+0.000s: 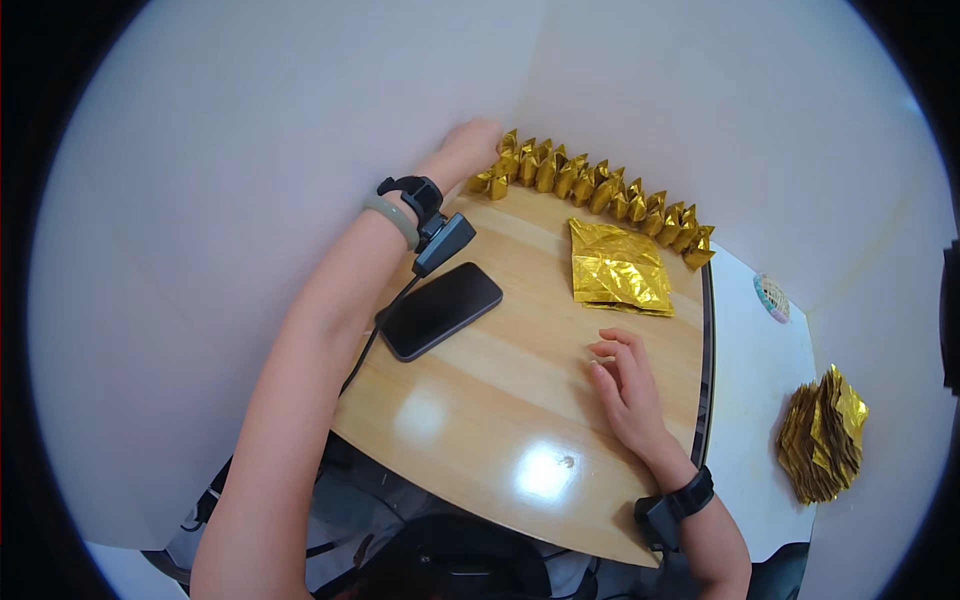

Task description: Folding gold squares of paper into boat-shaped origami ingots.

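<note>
My left hand [474,147] reaches to the far left end of a row of folded gold paper ingots [572,180], by the wall. Its fingers curl inward and are mostly hidden behind the back of the hand, so what they hold cannot be seen. Just below it stand gold ingots [490,185] at the row's end. My right hand [627,388] hovers over or rests on the table's right side, fingers apart and loosely bent, holding nothing. Beyond its fingertips lies a flat stack of gold foil paper [620,268].
A black smartphone [441,311] lies on the wooden table [480,395] beside my left forearm, with a cable running past it. On the white surface [745,400] to the right are a thick bundle of gold paper [822,437] and a small woven-looking object [772,298]. Walls enclose the far side and left.
</note>
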Available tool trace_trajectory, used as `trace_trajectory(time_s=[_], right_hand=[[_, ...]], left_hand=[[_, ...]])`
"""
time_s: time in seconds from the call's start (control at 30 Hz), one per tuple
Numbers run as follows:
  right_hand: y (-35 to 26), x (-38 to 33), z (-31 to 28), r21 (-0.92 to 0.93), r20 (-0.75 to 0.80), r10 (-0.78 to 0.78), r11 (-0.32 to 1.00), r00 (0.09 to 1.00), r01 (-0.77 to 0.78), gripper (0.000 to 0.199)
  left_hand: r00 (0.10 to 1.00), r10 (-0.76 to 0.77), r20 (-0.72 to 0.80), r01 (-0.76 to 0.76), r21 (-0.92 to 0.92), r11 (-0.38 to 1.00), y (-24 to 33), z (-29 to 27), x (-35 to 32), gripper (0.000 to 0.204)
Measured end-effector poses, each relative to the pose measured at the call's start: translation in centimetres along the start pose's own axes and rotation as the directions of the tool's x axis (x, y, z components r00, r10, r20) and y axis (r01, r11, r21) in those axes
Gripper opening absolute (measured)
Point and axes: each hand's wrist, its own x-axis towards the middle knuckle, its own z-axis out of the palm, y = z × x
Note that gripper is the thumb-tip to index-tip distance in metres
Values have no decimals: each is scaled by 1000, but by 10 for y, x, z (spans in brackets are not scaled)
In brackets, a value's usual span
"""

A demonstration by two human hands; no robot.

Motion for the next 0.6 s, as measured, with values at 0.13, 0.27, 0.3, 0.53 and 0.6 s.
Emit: trace_trajectory(time_s=[0.13, 0.27, 0.3, 0.53, 0.6], right_hand=[[-2, 2, -1, -87, 22, -84, 992, 996, 86, 19], [-3, 2, -2, -124, 78, -85, 988, 993, 94, 17], [-4, 2, -2, -113, 101, -66, 991, 993, 77, 17], [-3, 1, -1, -123, 86, -102, 986, 991, 112, 13], [-3, 2, 0, -111, 84, -116, 986, 990, 125, 13]], left_hand=[[997, -56, 46, 54, 63, 997, -5, 20, 4, 13], [995, -83, 55, 78, 96, 992, -6, 32, 4, 11], [995, -81, 65, 75, 90, 993, -7, 32, 3, 11], [997, -52, 64, 45, 113, 993, -8, 40, 0, 14], [989, -79, 127, 63, 128, 990, -9, 36, 2, 16]])
